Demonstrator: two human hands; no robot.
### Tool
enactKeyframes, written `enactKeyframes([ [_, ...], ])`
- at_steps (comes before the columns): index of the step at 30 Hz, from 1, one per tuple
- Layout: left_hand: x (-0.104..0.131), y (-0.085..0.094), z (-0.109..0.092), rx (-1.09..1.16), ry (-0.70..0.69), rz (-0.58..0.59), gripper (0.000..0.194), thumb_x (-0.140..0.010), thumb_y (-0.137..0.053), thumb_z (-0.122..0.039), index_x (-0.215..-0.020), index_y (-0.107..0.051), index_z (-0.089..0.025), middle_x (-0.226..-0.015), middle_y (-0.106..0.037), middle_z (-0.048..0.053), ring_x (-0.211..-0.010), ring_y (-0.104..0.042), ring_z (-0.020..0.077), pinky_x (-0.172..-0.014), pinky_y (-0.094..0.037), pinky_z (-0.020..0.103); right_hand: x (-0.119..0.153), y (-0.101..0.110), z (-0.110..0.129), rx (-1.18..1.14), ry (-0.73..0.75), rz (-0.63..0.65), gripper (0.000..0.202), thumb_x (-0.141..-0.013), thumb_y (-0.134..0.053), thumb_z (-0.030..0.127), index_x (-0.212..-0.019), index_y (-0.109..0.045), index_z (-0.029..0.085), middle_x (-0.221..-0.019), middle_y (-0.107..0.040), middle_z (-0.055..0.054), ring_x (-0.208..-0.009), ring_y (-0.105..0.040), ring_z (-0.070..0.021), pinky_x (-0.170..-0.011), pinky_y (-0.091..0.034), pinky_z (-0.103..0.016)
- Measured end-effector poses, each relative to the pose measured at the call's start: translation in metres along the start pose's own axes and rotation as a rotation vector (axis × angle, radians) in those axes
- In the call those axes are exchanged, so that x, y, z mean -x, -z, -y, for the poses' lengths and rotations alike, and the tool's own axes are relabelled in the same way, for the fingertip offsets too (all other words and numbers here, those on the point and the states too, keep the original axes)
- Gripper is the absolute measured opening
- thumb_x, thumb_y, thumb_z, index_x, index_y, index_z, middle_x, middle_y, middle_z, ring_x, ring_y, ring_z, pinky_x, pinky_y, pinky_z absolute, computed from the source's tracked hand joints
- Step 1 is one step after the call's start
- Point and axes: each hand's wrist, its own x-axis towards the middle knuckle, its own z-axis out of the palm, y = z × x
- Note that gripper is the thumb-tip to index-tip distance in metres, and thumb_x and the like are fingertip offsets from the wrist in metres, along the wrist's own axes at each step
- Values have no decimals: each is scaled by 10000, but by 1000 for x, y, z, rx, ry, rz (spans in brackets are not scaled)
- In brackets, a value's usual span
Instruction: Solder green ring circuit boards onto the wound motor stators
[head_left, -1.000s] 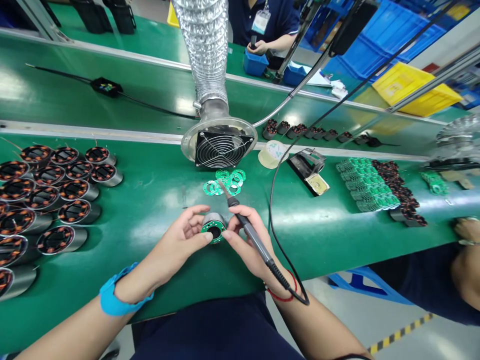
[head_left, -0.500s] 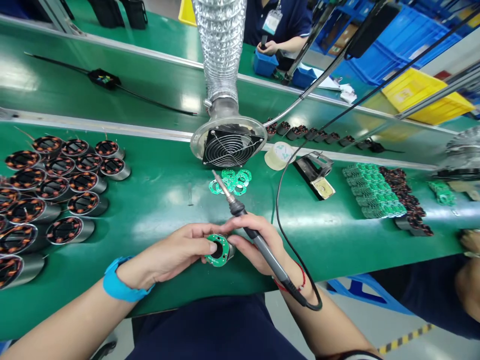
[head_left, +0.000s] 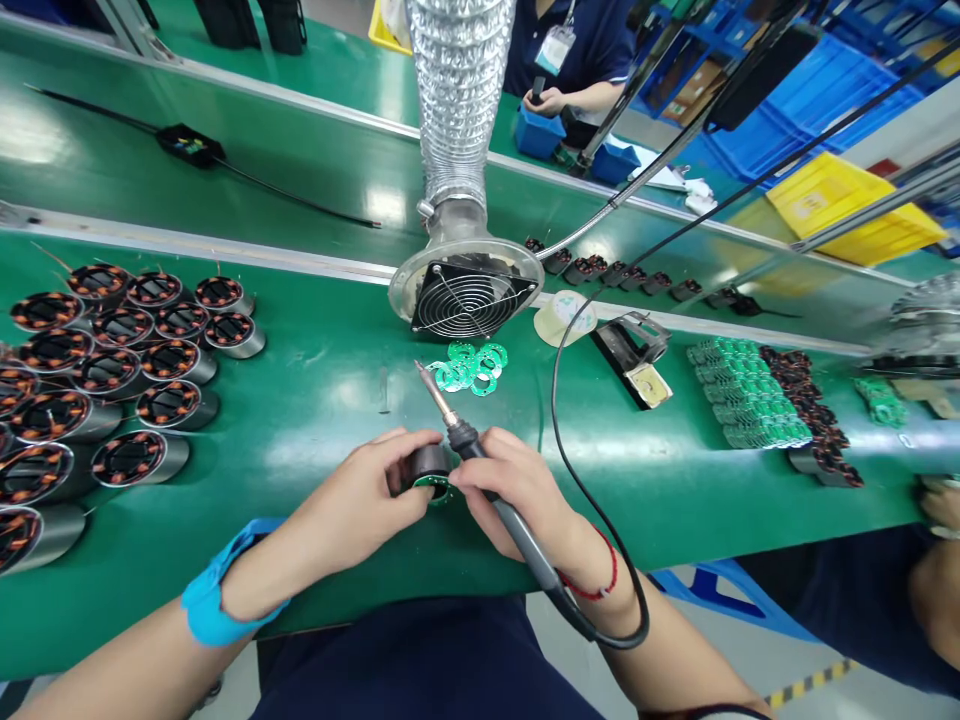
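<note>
Clamping a grey metal cylinder (head_left: 430,459) faced with a green ring-shaped board (head_left: 430,481), lower centre: left hand (head_left: 375,490). Right hand (head_left: 517,480), just right, grips a dark pen-shaped soldering iron (head_left: 519,530), tip slanting upper left.

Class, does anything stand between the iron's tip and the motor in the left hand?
Yes, in this view: the left hand has its fingers over the far edge of the motor, facing the iron's tip. Nothing else visible does.
</note>
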Motion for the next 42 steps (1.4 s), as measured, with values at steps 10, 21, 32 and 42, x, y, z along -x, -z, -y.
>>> enactKeyframes([
  [10, 11, -7, 12, -825, -583, -479, 403, -902, -497, -104, -1266, -619, -225, -1099, -691, 106, -978, -612, 244, -894, -463, 388, -1, -25, 11, -531, -592, -162, 293, -882, -508, 124, -1132, -481, 273, -784, -546, 35, -643, -533, -120, -603, -457, -244],
  [21, 6, -5, -3, -69, -57, -259, 412, -797, -635, -313, -1197, -622, -214, -944, -638, 41, -813, -578, 194, -732, -465, 328, 10, -29, 11, -676, -717, -266, 322, -898, -646, 336, -1187, -516, 277, -745, -532, 48, -636, -552, -114, -630, -509, -248],
  [32, -2, -5, -4, 524, 159, 18, 398, -750, -676, -320, -1106, -540, -205, -969, -669, 37, -998, -598, 220, -835, -459, 324, 12, -18, 14, -487, -303, -9, 598, -866, -663, 160, -1369, -367, 288, -1314, -591, -99, -1242, -587, -207, -1057, -482, -399],
  [42, -1, -7, -2, 611, 247, 161, 357, -832, -634, -377, -1120, -678, -171, -892, -644, 26, -804, -569, 166, -795, -459, 317, 19, -22, 7, -462, -416, -178, 405, -939, -621, 318, -1303, -443, 320, -1204, -665, -49, -1123, -653, -197, -996, -516, -408],
])
